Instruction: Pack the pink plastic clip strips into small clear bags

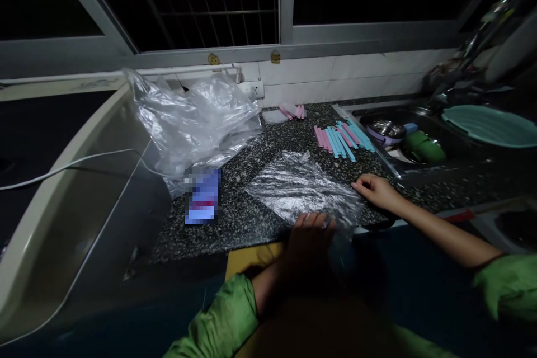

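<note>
A crinkled clear plastic bag (304, 187) lies spread on the speckled counter in front of me. My right hand (380, 194) pinches its right-hand corner between thumb and fingers. My left hand (311, 230) rests on the near edge of the bag, fingers laid over the plastic, palm hidden beneath. Beyond the bag, pink and light-blue strips (342, 139) lie in a loose row. Farther back sits a small clear packet (274, 116) beside a few more pink pieces (297, 111).
A large heap of clear plastic (201, 117) stands at the back left, near a phone-like blurred blue item (203, 198). A white cable (75, 162) crosses the left side. At right, the sink (377, 151) holds bowls and a green basin (490, 125).
</note>
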Available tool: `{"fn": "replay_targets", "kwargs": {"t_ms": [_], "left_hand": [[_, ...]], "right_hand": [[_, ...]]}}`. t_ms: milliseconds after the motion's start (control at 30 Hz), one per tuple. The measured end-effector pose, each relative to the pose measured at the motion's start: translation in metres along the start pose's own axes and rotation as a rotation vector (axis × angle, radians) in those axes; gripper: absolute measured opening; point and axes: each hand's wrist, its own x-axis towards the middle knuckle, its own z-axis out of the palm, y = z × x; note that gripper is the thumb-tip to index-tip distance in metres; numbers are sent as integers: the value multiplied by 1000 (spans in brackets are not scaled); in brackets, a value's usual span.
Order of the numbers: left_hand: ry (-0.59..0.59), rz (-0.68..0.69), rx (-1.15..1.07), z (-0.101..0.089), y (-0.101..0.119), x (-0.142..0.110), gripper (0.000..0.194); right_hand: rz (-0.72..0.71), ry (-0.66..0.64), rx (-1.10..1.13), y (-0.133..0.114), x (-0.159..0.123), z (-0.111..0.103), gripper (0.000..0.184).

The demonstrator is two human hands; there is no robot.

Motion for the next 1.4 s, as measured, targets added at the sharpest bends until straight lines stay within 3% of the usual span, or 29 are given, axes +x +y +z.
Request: {"fn": "replay_targets", "kwargs": {"t_ms": [100,167,267,367,500,667,833,933,1033,1133,1267,1400], "left_hand": [[-128,20,-113,1,-3,3,19],[-186,-36,-221,-5,-7,3,19],[-175,-159,-393,-22,-16,-2,24],[-144,-256,-543,-43,-23,-9,28],[-243,-411,-642,-64,-27,-13,27],[-256,-224,-553,-76,-35,-21,27],[-217,84,-295,-86,-50,-53,46],[-223,142,-68,-79,-49,-70,40],[-154,61,14,-64,-43,-65,37],[-92,-100,-54,-54,-42,-42,28],[-107,-173,-251,-60,-55,-17,19],[-158,-434,-511,-72,-67,-3,17]], "right_hand": [[-10,-3,10,6,-10,-1,42],[-4,17,3,12,-13,-3,40],[-21,75,-41,19,-14,-8,35],[-185,103,-114,13,-9,-12,22],[-496,-26,-261,-15,9,-3,35],[-676,-167,-380,-37,27,19,43],[-653,-165,-336,-28,23,26,39],[-620,-139,-286,-26,19,25,35],[-589,-134,-245,-30,19,24,31],[-584,-157,-211,-33,21,23,30],[-601,-175,-188,-31,23,20,31],[-610,-173,-161,-28,24,21,32]]}}
